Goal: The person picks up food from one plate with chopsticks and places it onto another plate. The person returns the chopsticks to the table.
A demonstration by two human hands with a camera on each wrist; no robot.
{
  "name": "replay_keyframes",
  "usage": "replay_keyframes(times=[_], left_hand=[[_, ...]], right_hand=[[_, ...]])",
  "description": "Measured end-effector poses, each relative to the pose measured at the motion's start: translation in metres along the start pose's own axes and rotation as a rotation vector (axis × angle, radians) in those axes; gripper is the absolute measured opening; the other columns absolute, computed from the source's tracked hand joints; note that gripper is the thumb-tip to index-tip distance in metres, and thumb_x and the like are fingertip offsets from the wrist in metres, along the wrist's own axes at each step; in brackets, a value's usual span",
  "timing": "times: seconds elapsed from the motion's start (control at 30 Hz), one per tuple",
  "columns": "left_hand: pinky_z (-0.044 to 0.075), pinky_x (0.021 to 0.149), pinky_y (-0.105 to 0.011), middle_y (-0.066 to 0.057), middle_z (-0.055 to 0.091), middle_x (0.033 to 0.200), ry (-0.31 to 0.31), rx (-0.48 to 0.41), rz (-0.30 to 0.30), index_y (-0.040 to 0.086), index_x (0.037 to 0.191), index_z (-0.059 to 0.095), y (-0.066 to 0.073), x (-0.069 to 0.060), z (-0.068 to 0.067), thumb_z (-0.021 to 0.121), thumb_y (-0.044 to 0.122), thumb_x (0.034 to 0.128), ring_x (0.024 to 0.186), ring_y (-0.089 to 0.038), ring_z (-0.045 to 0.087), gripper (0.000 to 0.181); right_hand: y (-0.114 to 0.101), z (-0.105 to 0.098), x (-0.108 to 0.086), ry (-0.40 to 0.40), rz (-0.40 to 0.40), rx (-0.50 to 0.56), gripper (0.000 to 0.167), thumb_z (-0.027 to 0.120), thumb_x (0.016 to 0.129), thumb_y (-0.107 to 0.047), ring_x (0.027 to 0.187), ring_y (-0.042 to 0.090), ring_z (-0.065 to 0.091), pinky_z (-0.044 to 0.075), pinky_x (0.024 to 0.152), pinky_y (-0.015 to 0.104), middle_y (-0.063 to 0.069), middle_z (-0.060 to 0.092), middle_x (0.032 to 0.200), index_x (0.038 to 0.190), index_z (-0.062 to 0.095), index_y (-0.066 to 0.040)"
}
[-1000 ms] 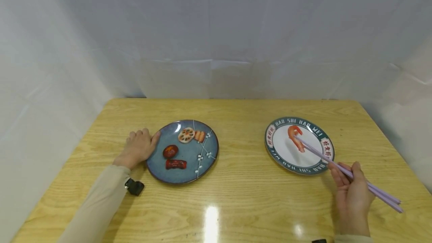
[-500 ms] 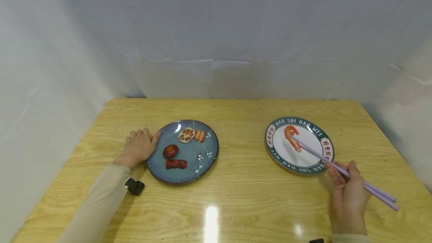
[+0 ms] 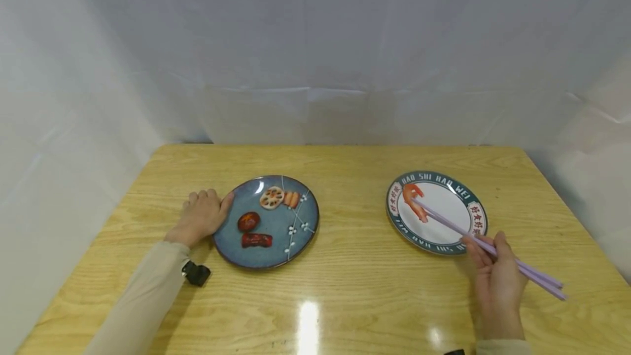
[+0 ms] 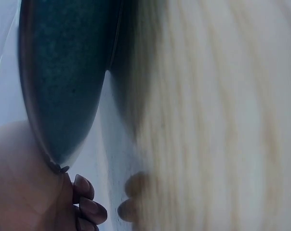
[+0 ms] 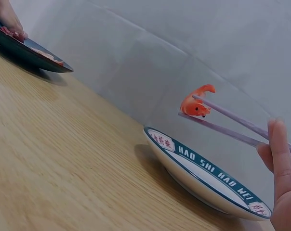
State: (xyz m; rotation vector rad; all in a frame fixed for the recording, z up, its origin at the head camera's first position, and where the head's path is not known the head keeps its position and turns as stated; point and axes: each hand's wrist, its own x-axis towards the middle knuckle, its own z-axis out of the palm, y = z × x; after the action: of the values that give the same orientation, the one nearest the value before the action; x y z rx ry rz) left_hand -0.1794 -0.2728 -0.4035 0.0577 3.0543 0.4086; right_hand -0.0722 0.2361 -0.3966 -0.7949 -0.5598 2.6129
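Observation:
My right hand (image 3: 499,278) grips a pair of lilac chopsticks (image 3: 522,269). Their tips pinch an orange-red shrimp (image 5: 195,103), held in the air above a white plate with a dark green lettered rim (image 5: 203,168). At the left, my left hand (image 3: 199,216) holds the edge of a blue-grey plate (image 3: 268,253), thumb on the rim; in the left wrist view its fingertips (image 4: 92,208) curl beside the rim near the table. On that plate lie a lotus root slice (image 3: 271,198), a small ridged orange-brown piece (image 3: 291,199), a round brown mushroom-like piece (image 3: 248,221) and a dark red glazed piece (image 3: 257,240).
Both plates stand on a light wooden table (image 3: 345,289), with bare wood between them. Pale sheeting (image 3: 315,59) hangs behind the table and along its sides.
My right hand has moved left, carrying the shrimp in the chopsticks from the middle of the white plate toward its left rim. The left hand and the blue plate have stayed put.

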Motion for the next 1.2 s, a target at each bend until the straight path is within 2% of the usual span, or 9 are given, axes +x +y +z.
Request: replay_keyframes(times=[0.1, 0.27, 0.37, 0.6, 0.97, 1.2], left_hand=[[0.032, 0.081, -0.057, -0.03, 0.049, 0.093, 0.004, 0.004, 0.0, -0.008, 0.088, 0.047, 0.001, 0.0, 0.0, 0.024, 0.044, 0.1048, 0.093, -0.048, 0.042, 0.058], [0.032, 0.081, -0.058, -0.032, 0.049, 0.094, 0.01, 0.004, -0.001, -0.009, 0.089, 0.047, 0.001, 0.0, 0.0, 0.025, 0.043, 0.1049, 0.093, -0.048, 0.042, 0.058], [0.032, 0.081, -0.058, -0.032, 0.049, 0.095, 0.009, 0.005, 0.0, -0.009, 0.089, 0.047, 0.001, 0.0, 0.0, 0.025, 0.043, 0.1048, 0.094, -0.048, 0.042, 0.059], [0.032, 0.083, -0.06, -0.034, 0.05, 0.098, 0.006, 0.003, -0.003, -0.01, 0.091, 0.047, 0.001, 0.0, -0.001, 0.025, 0.044, 0.1047, 0.096, -0.051, 0.042, 0.06], [0.033, 0.082, -0.059, -0.035, 0.05, 0.096, 0.018, 0.001, 0.002, -0.01, 0.089, 0.047, 0.0, -0.001, 0.0, 0.025, 0.043, 0.1048, 0.096, -0.051, 0.043, 0.059], [0.033, 0.082, -0.059, -0.034, 0.05, 0.096, 0.022, 0.001, 0.004, -0.009, 0.089, 0.047, 0.0, -0.001, 0.001, 0.025, 0.043, 0.1049, 0.094, -0.05, 0.043, 0.058]], right_hand=[[0.001, 0.0, -0.001, -0.003, 0.0, -0.022, 0.027, 0.057, 0.098, -0.016, 0.071, 0.034, 0.071, 0.055, 0.064, 0.029, 0.027, 0.067, 0.075, 0.088, 0.066, 0.008], [0.004, -0.001, -0.005, -0.096, 0.007, -0.04, 0.026, 0.055, 0.098, -0.015, 0.073, 0.033, 0.071, 0.054, 0.067, 0.029, 0.025, 0.068, 0.079, 0.091, 0.066, 0.007], [0.006, 0.0, -0.006, -0.122, 0.017, -0.046, 0.028, 0.055, 0.099, -0.015, 0.07, 0.033, 0.071, 0.055, 0.064, 0.029, 0.025, 0.067, 0.076, 0.089, 0.067, 0.008], [0.01, 0.003, -0.007, -0.101, 0.018, -0.077, 0.031, 0.056, 0.098, -0.016, 0.067, 0.033, 0.071, 0.055, 0.063, 0.029, 0.025, 0.066, 0.072, 0.083, 0.067, 0.009], [0.02, 0.007, -0.016, -0.193, -0.009, -0.063, 0.03, 0.055, 0.098, -0.012, 0.067, 0.033, 0.07, 0.055, 0.063, 0.029, 0.025, 0.066, 0.072, 0.081, 0.066, 0.01], [0.027, 0.009, -0.019, -0.196, 0.0, -0.106, 0.031, 0.055, 0.098, -0.014, 0.067, 0.032, 0.071, 0.054, 0.063, 0.029, 0.023, 0.067, 0.071, 0.08, 0.065, 0.009]])
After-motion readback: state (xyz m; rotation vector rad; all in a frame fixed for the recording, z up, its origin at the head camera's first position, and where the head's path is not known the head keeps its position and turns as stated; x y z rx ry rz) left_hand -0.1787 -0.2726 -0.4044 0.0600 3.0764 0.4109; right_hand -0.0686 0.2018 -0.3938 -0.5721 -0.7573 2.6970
